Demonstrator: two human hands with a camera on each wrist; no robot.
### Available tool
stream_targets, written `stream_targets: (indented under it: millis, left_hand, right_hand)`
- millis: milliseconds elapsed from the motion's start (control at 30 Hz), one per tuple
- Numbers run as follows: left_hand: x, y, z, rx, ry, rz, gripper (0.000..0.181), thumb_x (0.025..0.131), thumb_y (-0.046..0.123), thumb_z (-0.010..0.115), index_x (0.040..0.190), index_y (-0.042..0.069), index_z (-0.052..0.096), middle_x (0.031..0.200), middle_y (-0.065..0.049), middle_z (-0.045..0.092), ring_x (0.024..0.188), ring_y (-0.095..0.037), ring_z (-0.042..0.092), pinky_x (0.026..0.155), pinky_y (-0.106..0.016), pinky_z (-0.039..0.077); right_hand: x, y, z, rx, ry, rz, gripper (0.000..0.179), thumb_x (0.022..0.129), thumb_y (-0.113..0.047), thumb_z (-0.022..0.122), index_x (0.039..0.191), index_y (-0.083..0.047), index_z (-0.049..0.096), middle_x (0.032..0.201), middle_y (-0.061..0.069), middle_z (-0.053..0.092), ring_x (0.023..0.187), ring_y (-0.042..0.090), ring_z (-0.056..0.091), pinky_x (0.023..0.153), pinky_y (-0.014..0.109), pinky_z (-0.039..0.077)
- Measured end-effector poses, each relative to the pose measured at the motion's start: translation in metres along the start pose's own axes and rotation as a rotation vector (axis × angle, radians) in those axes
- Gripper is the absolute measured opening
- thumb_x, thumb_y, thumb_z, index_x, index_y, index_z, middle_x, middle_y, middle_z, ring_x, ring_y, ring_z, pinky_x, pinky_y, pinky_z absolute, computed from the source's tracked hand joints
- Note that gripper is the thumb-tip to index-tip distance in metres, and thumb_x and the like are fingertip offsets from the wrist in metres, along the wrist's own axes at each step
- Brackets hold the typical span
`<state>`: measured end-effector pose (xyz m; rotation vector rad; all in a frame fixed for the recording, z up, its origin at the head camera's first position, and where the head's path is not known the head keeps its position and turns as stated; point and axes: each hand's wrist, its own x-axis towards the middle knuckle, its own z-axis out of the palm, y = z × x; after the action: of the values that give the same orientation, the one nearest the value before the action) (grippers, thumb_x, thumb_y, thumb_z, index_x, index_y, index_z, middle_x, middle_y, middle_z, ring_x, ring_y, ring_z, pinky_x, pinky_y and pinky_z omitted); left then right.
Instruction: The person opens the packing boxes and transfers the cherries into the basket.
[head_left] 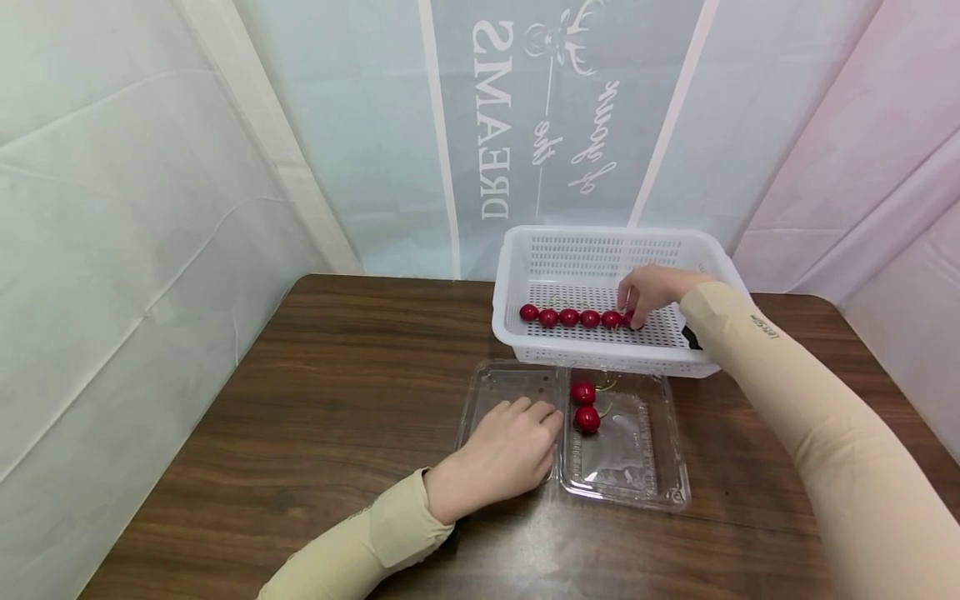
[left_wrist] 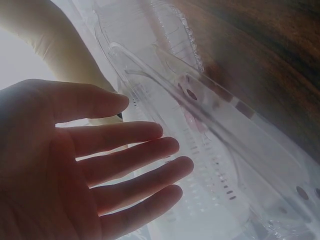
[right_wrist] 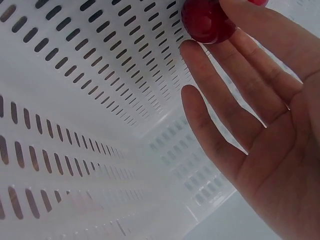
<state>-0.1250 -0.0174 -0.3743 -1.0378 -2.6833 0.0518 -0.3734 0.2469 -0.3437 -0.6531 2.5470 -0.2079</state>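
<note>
In the white basket (head_left: 517, 337), my right hand (head_left: 654, 286) pinches a red cherry (right_wrist: 206, 22) between thumb and fingers, at the right end of a row of several cherries (head_left: 568, 317). The right wrist view has that cherry at the top, partly covered by the thumb. My left hand (head_left: 506, 450) lies over the left half of an open clear plastic clamshell box (head_left: 667, 467), its fingers extended and holding nothing. Two more cherries (head_left: 587, 419) with thin green stems sit in the box's right half, just right of the left fingertips.
The box and basket stand on a dark brown wooden table (head_left: 330, 383), the box right in front of the basket. Behind the table hangs a grey-blue curtain (head_left: 390, 150) with white lettering. Pale fabric (head_left: 150, 208) covers the left side.
</note>
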Motion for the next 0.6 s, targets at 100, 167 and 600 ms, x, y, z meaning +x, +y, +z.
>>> stream_targets:
  millis: [100,167,600]
  left_hand:
    - [0.000,0.000,0.000,0.001,-0.002,0.001,0.027,0.088,0.025,0.057,0.110,0.012,0.067,0.106,0.002,0.067,0.089,-0.015,0.061,0.066,-0.026,0.047]
    - [0.000,0.000,-0.001,0.004,-0.001,0.003,0.027,0.087,0.025,0.057,0.110,0.012,0.067,0.106,0.002,0.067,0.089,-0.014,0.061,0.066,-0.026,0.047]
    - [-0.001,0.001,-0.001,-0.013,0.014,0.009,0.028,0.087,0.025,0.058,0.109,0.012,0.067,0.106,0.001,0.067,0.088,-0.015,0.061,0.065,-0.027,0.047]
  right_hand:
    - [0.000,0.000,0.000,0.003,-0.002,0.000,0.036,0.071,-0.012,0.079,0.104,-0.004,0.065,0.102,0.012,0.070,0.098,0.027,0.063,0.086,0.047,0.048]
    - [-0.002,0.000,-0.001,0.000,0.004,0.011,0.034,0.073,-0.012,0.078,0.104,-0.004,0.065,0.102,0.012,0.070,0.098,0.027,0.063,0.086,0.047,0.048]
    - [-0.021,-0.011,-0.017,-0.058,0.132,-0.031,0.021,0.086,-0.022,0.065,0.096,-0.003,0.066,0.093,0.010,0.069,0.079,0.020,0.064,0.077,0.043,0.050]
